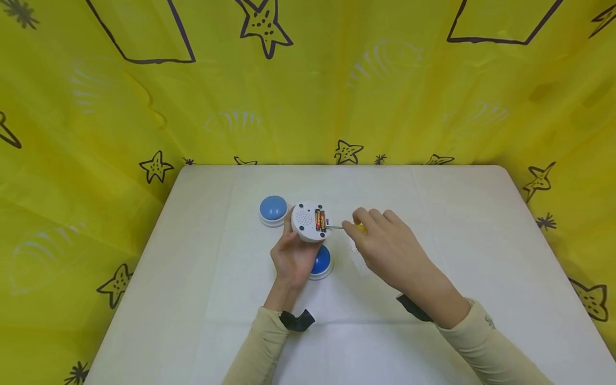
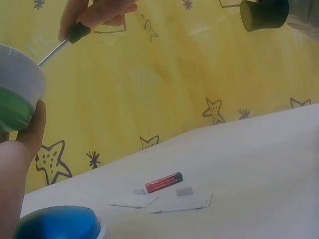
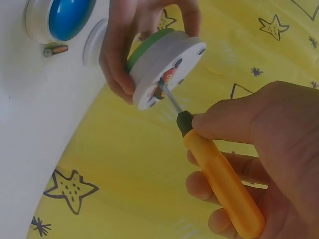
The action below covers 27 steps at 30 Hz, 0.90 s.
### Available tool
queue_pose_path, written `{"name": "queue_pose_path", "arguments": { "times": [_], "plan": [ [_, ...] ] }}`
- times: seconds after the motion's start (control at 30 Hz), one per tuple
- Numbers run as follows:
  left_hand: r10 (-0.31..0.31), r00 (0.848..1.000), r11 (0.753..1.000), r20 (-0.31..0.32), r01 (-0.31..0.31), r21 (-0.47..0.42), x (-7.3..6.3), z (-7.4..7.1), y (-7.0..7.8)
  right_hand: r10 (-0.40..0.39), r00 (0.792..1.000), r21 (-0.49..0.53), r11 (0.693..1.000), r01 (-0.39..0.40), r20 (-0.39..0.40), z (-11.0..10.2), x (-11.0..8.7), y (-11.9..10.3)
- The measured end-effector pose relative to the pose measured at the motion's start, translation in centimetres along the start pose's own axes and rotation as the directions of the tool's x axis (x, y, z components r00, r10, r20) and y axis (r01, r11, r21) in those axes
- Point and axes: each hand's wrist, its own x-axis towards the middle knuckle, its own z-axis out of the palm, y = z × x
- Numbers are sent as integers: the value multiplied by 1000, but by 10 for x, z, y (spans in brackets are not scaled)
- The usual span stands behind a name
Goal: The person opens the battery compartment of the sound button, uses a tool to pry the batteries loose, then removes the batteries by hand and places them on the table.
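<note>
My left hand (image 1: 294,255) grips a round white push button (image 1: 308,220), its underside turned toward me and its green dome (image 3: 148,49) away. Red and black batteries (image 1: 320,220) sit in the uncovered compartment. My right hand (image 1: 391,247) holds a screwdriver (image 3: 222,181) with a yellow handle and a dark collar. Its thin metal shaft (image 3: 172,98) reaches the compartment, the tip at the batteries' end. Beneath the left hand stands a dark blue push button (image 1: 321,260); a lighter blue push button (image 1: 273,207) stands behind it, to the left.
A loose red battery (image 2: 164,182) lies on the white table (image 1: 231,299). Thin white plastic covers (image 2: 179,203) are beside it, partly hidden behind the right hand in the head view. A yellow patterned curtain (image 1: 308,96) surrounds the table's back and sides.
</note>
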Motion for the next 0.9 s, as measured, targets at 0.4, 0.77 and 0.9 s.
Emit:
{"name": "queue_pose_path", "arguments": {
  "times": [0.4, 0.77, 0.9],
  "plan": [
    [29, 1000, 999, 3, -29, -15, 0, 0, 1, -1, 1000, 7, 1000, 1, 27, -13, 3, -4],
    [66, 998, 994, 19, -67, 91, 0, 1, -1, 12, 999, -46, 999, -10, 49, -17, 7, -9],
    [77, 997, 989, 15, -78, 122, 0, 1, -2, 30, 997, -47, 999, -26, 77, -18, 9, -9]
  ]
}}
